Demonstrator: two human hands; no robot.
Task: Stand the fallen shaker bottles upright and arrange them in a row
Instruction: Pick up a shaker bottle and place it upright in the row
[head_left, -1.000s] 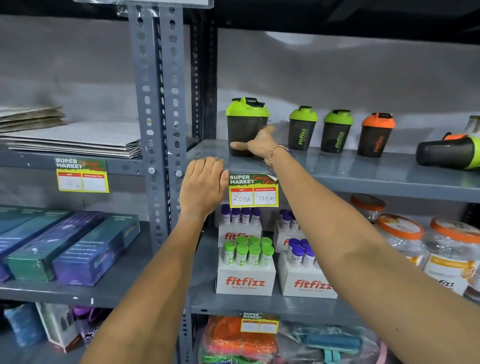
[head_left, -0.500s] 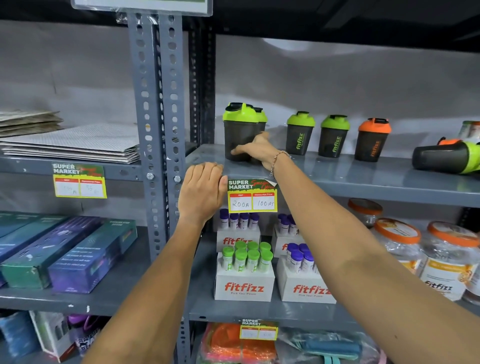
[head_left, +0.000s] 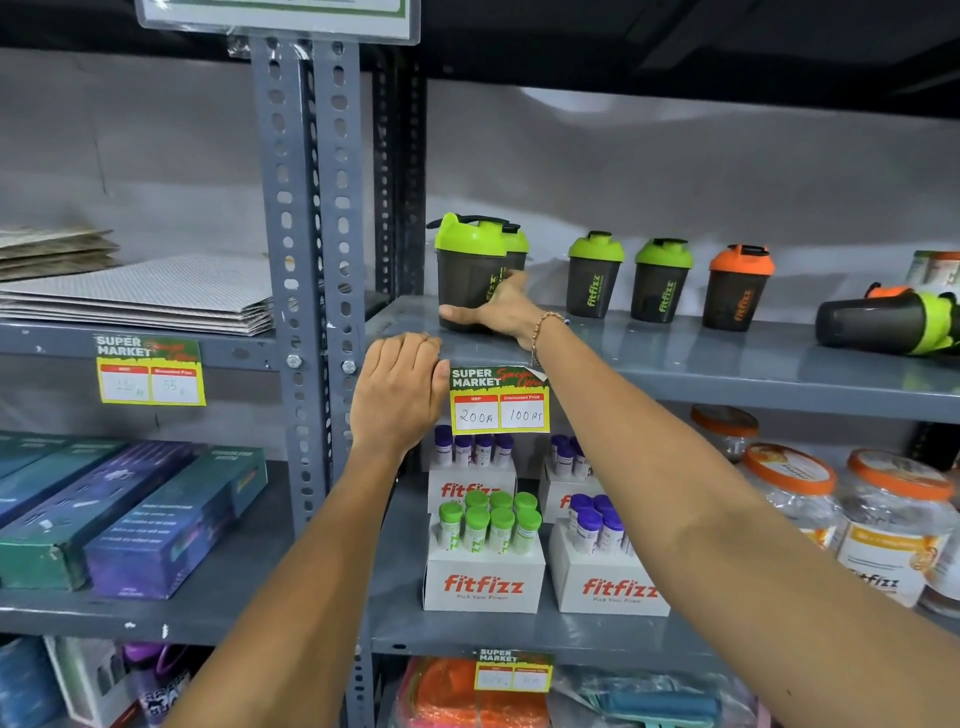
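Note:
On the upper grey shelf (head_left: 727, 369) my right hand (head_left: 498, 312) grips a dark shaker bottle with a green lid (head_left: 467, 265) near its base; it stands upright at the shelf's left end. Another green-lidded shaker (head_left: 517, 244) stands right behind it, mostly hidden. To the right stand two green-lidded shakers (head_left: 595, 275) (head_left: 662, 283) and an orange-lidded shaker (head_left: 737, 288) in a row. At the far right a green-lidded shaker (head_left: 883, 325) lies on its side, with an orange lid peeking out behind it. My left hand (head_left: 397, 389) rests flat on the shelf's front edge.
A perforated steel upright (head_left: 306, 260) stands left of the shakers. A price tag (head_left: 498, 400) hangs below my right wrist. Fitfizz tube boxes (head_left: 483, 561) and orange-lidded jars (head_left: 893, 519) fill the shelf below. Stacked sheets (head_left: 156, 296) lie at the left.
My right hand has slid the front green-lidded shaker leftwards along the shelf, so it now covers the one behind it. My left hand stays on the shelf edge.

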